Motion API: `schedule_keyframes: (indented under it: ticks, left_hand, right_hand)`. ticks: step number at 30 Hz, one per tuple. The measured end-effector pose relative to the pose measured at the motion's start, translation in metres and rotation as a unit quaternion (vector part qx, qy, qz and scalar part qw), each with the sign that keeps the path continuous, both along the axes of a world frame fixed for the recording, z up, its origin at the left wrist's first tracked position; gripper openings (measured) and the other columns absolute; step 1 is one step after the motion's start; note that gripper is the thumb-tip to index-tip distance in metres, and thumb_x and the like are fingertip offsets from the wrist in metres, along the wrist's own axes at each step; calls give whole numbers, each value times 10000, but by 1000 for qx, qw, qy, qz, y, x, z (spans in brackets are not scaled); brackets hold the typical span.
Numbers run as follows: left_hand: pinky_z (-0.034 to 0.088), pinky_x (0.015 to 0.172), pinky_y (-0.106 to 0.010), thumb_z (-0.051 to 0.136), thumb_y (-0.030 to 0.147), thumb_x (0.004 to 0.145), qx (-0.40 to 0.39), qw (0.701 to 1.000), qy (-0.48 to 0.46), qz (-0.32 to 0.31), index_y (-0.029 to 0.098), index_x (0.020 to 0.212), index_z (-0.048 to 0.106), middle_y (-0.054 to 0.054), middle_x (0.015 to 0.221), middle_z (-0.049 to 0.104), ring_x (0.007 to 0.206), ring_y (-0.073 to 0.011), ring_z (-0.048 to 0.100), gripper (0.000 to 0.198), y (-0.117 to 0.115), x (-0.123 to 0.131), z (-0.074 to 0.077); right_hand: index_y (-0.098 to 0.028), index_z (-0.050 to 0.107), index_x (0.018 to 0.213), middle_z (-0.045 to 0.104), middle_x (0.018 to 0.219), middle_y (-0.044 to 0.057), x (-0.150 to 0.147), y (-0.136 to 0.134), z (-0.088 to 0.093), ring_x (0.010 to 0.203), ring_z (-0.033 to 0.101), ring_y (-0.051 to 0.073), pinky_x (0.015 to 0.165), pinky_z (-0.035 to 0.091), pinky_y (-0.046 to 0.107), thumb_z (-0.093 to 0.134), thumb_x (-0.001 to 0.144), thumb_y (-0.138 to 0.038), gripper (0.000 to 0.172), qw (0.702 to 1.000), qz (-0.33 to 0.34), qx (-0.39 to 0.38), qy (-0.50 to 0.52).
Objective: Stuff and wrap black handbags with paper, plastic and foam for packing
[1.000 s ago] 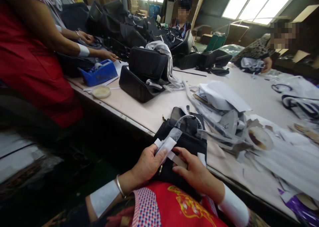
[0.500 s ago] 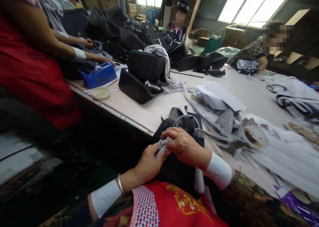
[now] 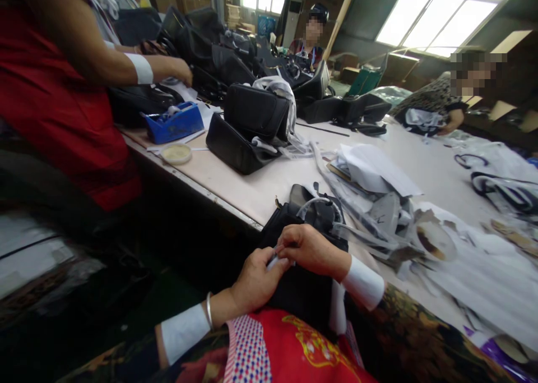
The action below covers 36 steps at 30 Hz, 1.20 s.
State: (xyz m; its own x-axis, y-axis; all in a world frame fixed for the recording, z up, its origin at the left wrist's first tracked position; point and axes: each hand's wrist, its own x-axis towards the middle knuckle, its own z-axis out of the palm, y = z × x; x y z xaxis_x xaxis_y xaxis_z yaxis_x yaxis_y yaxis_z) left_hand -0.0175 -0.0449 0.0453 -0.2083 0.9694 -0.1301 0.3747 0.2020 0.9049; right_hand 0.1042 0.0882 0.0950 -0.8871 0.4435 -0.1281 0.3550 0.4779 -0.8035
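Observation:
A black handbag (image 3: 305, 293) leans at the table's edge against my red apron (image 3: 290, 344). Its handle (image 3: 317, 203) is wrapped in whitish material and lies on top. Over the bag, my left hand (image 3: 258, 276) is closed on a small piece of white wrapping (image 3: 275, 259), thumb on top. My right hand (image 3: 313, 248) meets it from the other side, fingertips pinched at the same white piece. Most of that piece is hidden by my fingers. A white strip (image 3: 337, 310) hangs down the bag's right side.
Two black bags (image 3: 256, 114) stand on the table (image 3: 235, 187), near a blue tape dispenser (image 3: 176, 122) and a round shallow dish (image 3: 176, 153). White paper (image 3: 374, 167) and a tape roll (image 3: 435, 237) lie to the right. A co-worker in red (image 3: 63, 102) works at left; others sit across.
My right hand's fingers have drawn in to a tighter pinch at the white piece, and less of it shows. The left co-worker's hand has lifted from near the dispenser. The view has shifted slightly.

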Motion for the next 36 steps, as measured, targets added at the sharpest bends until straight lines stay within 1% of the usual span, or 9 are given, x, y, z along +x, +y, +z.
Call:
schedule_keyframes:
  ticks: [3, 6, 8, 16, 21, 24, 27, 33, 36]
  left_hand:
    - [409, 679, -282, 594, 410, 906, 19, 999, -34, -5, 172, 879, 733, -32, 799, 681, 765, -183, 591, 277, 3, 2, 1]
    - [417, 676, -271, 599, 370, 902, 30, 997, -69, -12, 183, 899, 748, -22, 807, 702, 764, -181, 602, 239, 5, 3, 7]
    - [416, 674, -275, 603, 373, 898, 31, 997, -63, -7, 182, 870, 747, -21, 789, 698, 759, -185, 599, 240, 5, 3, 8]
    - [437, 767, -318, 610, 303, 888, 49, 999, -4, 8, 195, 910, 711, -35, 868, 699, 857, -216, 619, 149, 1, 5, -7]
    - [431, 796, -324, 613, 253, 870, 55, 998, -25, -5, 201, 883, 722, -25, 874, 716, 870, -212, 626, 122, 3, 4, -6]
    - [428, 772, -321, 631, 304, 864, 41, 998, -44, 2, 196, 856, 738, -25, 843, 722, 845, -215, 626, 152, 4, 5, -3]
    - [429, 725, -308, 645, 367, 856, 37, 998, -53, 10, 198, 833, 748, -25, 804, 719, 816, -217, 623, 199, 4, 5, -1]
    - [439, 750, -300, 651, 384, 864, 52, 997, -48, 14, 206, 844, 764, -27, 818, 725, 829, -213, 625, 212, 4, 6, -3]
    - [435, 718, -292, 655, 385, 865, 49, 998, -39, 15, 195, 815, 758, -29, 777, 710, 796, -206, 620, 222, 5, 6, -5]
  right_hand:
    - [-142, 726, 777, 682, 811, 23, 3, 5, 4, 709, 625, 124, 652, 483, 218, 676, 797, -123, 57, 999, 23, -25, -17]
    - [-145, 741, 864, 706, 913, 55, 5, 12, 10, 818, 649, 152, 754, 508, 256, 605, 887, -188, 145, 995, 101, -20, -9]
    - [-141, 742, 868, 709, 918, 63, 5, 14, 11, 827, 649, 156, 769, 508, 266, 585, 903, -190, 168, 993, 117, -8, -4]
    - [-148, 726, 750, 678, 780, 34, 0, 3, 2, 705, 617, 127, 657, 472, 227, 629, 813, -61, 145, 996, 80, 46, 6]
    - [-145, 726, 766, 672, 802, 32, 0, 1, -2, 712, 619, 125, 655, 466, 220, 666, 795, -79, 93, 998, 45, 45, -9]
    - [-155, 705, 790, 664, 787, 12, 0, 1, 2, 699, 616, 120, 636, 457, 214, 672, 792, -112, 54, 998, 23, 23, -46]
    - [-170, 676, 899, 672, 806, -7, -4, 2, 13, 716, 614, 124, 643, 452, 216, 670, 759, -94, 159, 996, 13, 28, -84]
    - [-138, 731, 815, 656, 872, 55, -11, 14, 26, 796, 603, 140, 733, 458, 245, 623, 856, -104, 120, 972, 181, 110, -105]
    - [-139, 733, 776, 653, 842, 62, -14, 14, 26, 776, 585, 141, 713, 438, 250, 596, 881, -99, 177, 956, 214, 162, -117]
